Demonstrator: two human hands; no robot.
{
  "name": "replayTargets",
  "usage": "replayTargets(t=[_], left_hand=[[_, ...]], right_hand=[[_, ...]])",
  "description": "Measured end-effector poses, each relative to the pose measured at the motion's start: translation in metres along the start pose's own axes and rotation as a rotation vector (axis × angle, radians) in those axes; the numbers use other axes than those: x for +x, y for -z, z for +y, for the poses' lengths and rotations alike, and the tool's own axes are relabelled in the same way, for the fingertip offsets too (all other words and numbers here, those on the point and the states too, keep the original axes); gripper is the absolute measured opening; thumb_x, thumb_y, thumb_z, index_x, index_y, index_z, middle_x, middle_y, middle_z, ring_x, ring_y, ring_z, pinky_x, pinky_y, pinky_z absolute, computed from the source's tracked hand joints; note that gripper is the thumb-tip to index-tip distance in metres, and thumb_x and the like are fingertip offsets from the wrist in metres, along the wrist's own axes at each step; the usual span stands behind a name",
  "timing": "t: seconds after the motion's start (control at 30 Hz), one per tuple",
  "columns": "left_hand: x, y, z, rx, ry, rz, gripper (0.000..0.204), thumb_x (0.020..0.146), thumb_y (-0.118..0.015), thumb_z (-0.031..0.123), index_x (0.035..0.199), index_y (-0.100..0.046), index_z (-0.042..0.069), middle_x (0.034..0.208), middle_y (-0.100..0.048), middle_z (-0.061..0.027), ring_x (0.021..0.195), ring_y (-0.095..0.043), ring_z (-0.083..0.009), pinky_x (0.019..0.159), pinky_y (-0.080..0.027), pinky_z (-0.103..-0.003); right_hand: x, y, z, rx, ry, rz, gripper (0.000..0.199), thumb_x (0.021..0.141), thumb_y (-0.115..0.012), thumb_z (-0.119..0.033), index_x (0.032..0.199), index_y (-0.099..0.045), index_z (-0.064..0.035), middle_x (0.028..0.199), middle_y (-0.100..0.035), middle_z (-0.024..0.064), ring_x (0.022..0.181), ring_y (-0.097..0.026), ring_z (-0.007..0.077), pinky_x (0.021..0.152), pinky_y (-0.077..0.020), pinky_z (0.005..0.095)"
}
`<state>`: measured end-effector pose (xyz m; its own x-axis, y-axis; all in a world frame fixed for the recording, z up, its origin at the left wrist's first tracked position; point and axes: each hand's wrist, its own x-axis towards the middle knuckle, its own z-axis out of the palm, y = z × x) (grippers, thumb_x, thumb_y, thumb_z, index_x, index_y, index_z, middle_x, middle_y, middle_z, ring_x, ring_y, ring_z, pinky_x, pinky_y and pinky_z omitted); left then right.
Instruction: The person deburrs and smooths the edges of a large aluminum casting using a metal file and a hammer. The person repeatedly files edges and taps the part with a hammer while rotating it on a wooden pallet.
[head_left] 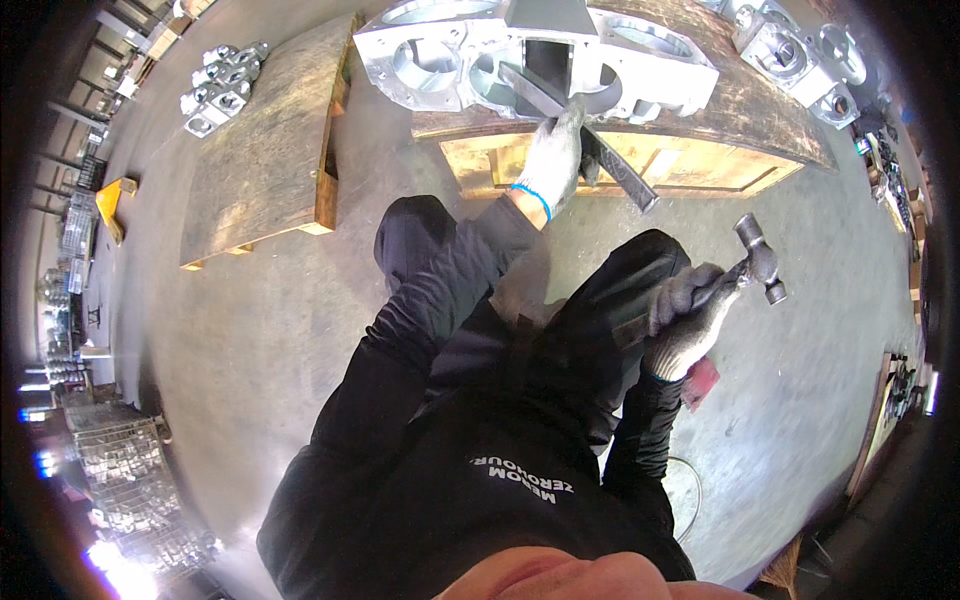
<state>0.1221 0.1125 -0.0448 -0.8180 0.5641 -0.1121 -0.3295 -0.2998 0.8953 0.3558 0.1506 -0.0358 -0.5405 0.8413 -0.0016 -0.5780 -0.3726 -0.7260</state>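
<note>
Black sleeves are rising from the lower edge toward two gloved hands. Her or his right hand (688,322) is wrapping its fingers tight round the handle of one ball-peen hammer (757,266), head lifted off to the side, well apart from the work. Ahead, the left hand (555,158) is gripping one long flat steel bar (578,132), whose far end is poking into a cavity of the big grey metal casting (535,52) sitting on a wooden pallet (745,105). A glancing blow could be landing on the left knuckles, since they are sitting close to the bar's struck end. Two pallets are showing; the second pallet (265,140) is lying bare, with a cluster of small castings (222,88) beyond it
</note>
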Motion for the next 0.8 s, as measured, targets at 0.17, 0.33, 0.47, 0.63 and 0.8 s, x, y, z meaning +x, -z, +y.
replayTargets(t=[0.17,0.33,0.47,0.63,0.8], left_hand=[[-0.001,0.002,-0.002,0.056,0.060,0.015,0.040,0.104,-0.051,0.040,0.111,-0.060,0.002,0.068,-0.056,-0.0041,0.049,-0.051,-0.0135,0.044,-0.041,-0.028],[-0.001,0.003,-0.001,-0.001,0.069,-0.045,0.040,0.104,-0.052,0.040,0.111,-0.058,0.000,0.067,-0.055,-0.0058,0.048,-0.053,-0.0145,0.043,-0.041,-0.029],[0.002,0.001,-0.004,-0.014,0.037,-0.037,0.041,0.103,-0.053,0.041,0.105,-0.056,0.000,0.066,-0.055,-0.0067,0.048,-0.053,-0.0164,0.043,-0.041,-0.029],[0.006,0.003,-0.008,-0.010,0.036,-0.015,0.043,0.102,-0.055,0.043,0.099,-0.056,0.000,0.066,-0.055,-0.0071,0.049,-0.053,-0.0169,0.044,-0.041,-0.030],[0.011,0.002,-0.010,-0.023,0.014,-0.035,0.045,0.102,-0.053,0.044,0.094,-0.057,0.001,0.065,-0.055,-0.0070,0.049,-0.054,-0.0168,0.046,-0.042,-0.029]], right_hand=[[0.001,0.004,0.004,-0.015,-0.002,-0.025,0.048,0.105,-0.044,-0.055,0.086,-0.050,-0.0120,0.056,-0.031,-0.0019,0.037,-0.024,0.0113,0.031,-0.0221,0.0275],[0.002,0.009,0.005,-0.018,-0.043,-0.018,0.047,0.104,-0.044,-0.057,0.086,-0.051,-0.0134,0.055,-0.033,-0.0020,0.037,-0.025,0.0118,0.031,-0.0233,0.0274],[0.002,0.012,0.004,-0.005,-0.032,-0.053,0.047,0.104,-0.044,-0.057,0.089,-0.054,-0.0131,0.055,-0.034,-0.0017,0.036,-0.026,0.0123,0.030,-0.0237,0.0278],[0.003,0.017,0.002,0.020,-0.010,0.061,0.050,0.104,-0.042,-0.057,0.092,-0.059,-0.0120,0.056,-0.035,-0.0014,0.038,-0.025,0.0119,0.031,-0.0239,0.0274],[0.006,0.026,-0.015,0.024,0.053,-0.063,0.049,0.105,-0.042,-0.054,0.092,-0.058,-0.0102,0.057,-0.036,-0.0024,0.040,-0.024,0.0094,0.030,-0.0233,0.0269]])
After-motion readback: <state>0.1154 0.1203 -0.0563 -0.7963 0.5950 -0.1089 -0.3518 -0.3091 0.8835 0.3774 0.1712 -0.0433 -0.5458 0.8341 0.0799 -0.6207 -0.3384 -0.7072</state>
